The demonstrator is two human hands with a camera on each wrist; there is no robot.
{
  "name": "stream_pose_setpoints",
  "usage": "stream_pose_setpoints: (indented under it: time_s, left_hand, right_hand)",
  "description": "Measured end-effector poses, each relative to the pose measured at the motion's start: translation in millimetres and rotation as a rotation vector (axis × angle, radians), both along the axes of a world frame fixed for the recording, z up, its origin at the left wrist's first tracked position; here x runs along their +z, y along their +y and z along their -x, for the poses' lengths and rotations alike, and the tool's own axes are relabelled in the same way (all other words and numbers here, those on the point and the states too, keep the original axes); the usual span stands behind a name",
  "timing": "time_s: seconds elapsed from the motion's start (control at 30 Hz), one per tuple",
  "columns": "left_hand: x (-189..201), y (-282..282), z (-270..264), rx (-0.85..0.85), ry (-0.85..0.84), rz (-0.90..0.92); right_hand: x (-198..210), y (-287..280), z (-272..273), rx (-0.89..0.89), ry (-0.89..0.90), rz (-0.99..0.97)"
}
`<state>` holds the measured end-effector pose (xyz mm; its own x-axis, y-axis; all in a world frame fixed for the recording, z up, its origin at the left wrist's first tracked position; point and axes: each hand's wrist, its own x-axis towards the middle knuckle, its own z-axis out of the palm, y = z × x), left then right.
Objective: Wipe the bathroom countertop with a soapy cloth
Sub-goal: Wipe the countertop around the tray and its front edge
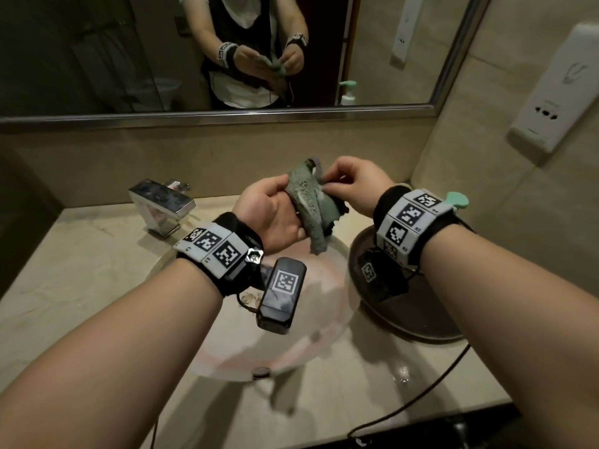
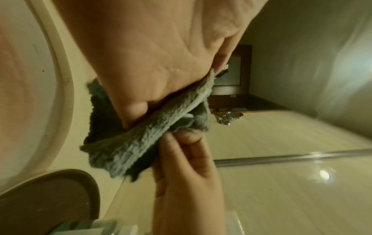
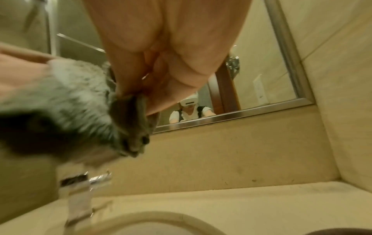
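A grey-green fluffy cloth [image 1: 309, 202] hangs bunched above the sink basin [image 1: 291, 345]. My left hand [image 1: 275, 205] holds it across the palm with the thumb over it; the left wrist view shows the cloth [image 2: 149, 135] pressed under the thumb. My right hand [image 1: 340, 183] pinches the cloth's upper edge with thumb and fingertips, and the right wrist view shows that pinched corner [image 3: 130, 124]. The beige stone countertop [image 1: 81, 270] lies below both hands.
A chrome faucet [image 1: 162, 202] stands behind the basin at left. A brown round dish [image 1: 405, 303] sits right of the basin, with a green-topped pump bottle [image 1: 457, 199] behind my right wrist. A mirror [image 1: 97, 59] and a wall-mounted white box [image 1: 557, 89] are at the back.
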<state>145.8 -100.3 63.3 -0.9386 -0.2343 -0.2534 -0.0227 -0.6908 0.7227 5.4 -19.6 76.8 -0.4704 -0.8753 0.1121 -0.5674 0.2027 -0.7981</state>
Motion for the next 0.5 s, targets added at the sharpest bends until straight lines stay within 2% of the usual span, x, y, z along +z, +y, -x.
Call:
stream_pose_setpoints:
  time_s: [0.13, 0.27, 0.37, 0.5]
  left_hand:
    - [9, -4, 1, 0.069, 0.013, -0.017]
    - [4, 1, 3, 0.031, -0.094, 0.099]
    - [2, 6, 6, 0.013, -0.152, 0.152]
    - [6, 9, 9, 0.009, -0.066, 0.085]
  right_hand:
    - [-11, 7, -8, 0.123, 0.078, -0.102]
    - [-4, 4, -15, 0.184, -0.065, 0.013]
    - [8, -2, -12, 0.1, -0.04, 0.083]
    - [17, -1, -1, -0.021, 0.097, 0.083]
